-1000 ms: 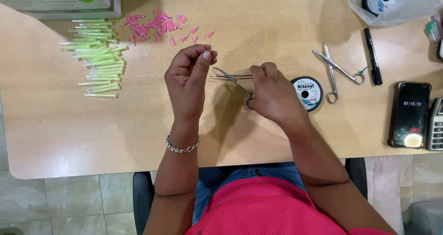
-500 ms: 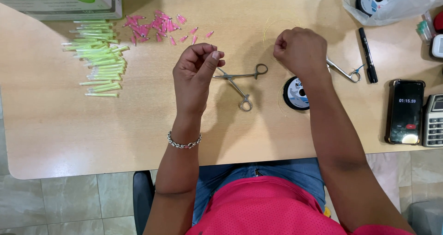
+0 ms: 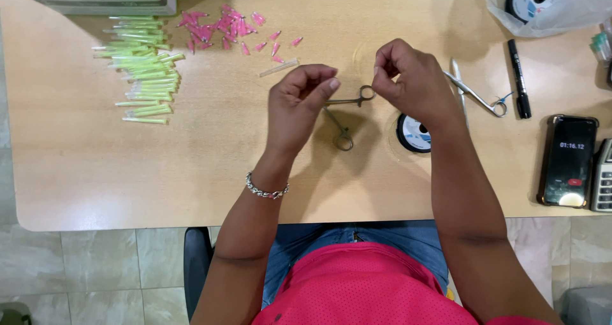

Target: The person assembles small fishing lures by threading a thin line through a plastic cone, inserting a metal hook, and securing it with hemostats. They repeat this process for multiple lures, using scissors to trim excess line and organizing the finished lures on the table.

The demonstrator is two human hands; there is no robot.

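While raised, both hands (image 3: 299, 102) pinch above forceps (image 3: 344, 118).

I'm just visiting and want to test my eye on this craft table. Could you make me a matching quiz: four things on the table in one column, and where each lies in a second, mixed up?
Things:
1. green tubes
2. pink pieces
3. black marker
4. phone

Places:
A. right edge of the table, screen lit
B. far left, in a loose pile
C. just right of the scissors
D. scattered at the far side, right of the green pile

Pairs: 1-B, 2-D, 3-C, 4-A
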